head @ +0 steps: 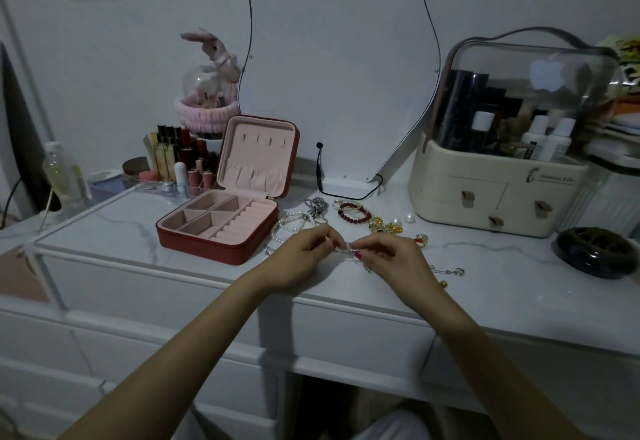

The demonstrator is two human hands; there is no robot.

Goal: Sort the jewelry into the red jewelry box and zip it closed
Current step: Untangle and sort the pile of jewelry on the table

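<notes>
Both hands, left [304, 255] and right [388, 257], grip-pinch one small silver piece [346, 248] beside red jewelry box [221, 228].

One head-worn camera looks forward and down, close over the dresser top [485, 266]. The mirror [339, 69] stands at twelve o'clock.

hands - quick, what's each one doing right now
Left hand: pinching one end of a small silver jewelry piece.
Right hand: pinching its other end.
</notes>
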